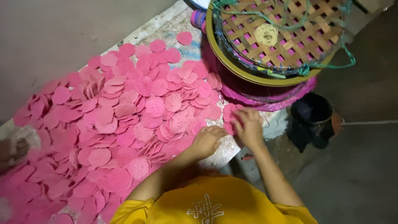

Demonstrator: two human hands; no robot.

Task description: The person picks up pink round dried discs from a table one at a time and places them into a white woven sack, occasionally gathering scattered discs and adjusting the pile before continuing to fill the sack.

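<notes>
Head view: pink discs are being gathered, a small stack gripped by the right hand, the left hand curled on the pile's edge.

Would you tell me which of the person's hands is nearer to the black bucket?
The right hand, holding pink discs, sits just left of the black bucket. The left hand rests farther away on the pink pile.

1. Your pink discs look matt, thin and finely pitted.
2. The round tray shows woven wooden lattice, smooth rim.
3. The yellow shirt is soft cloth.
</notes>
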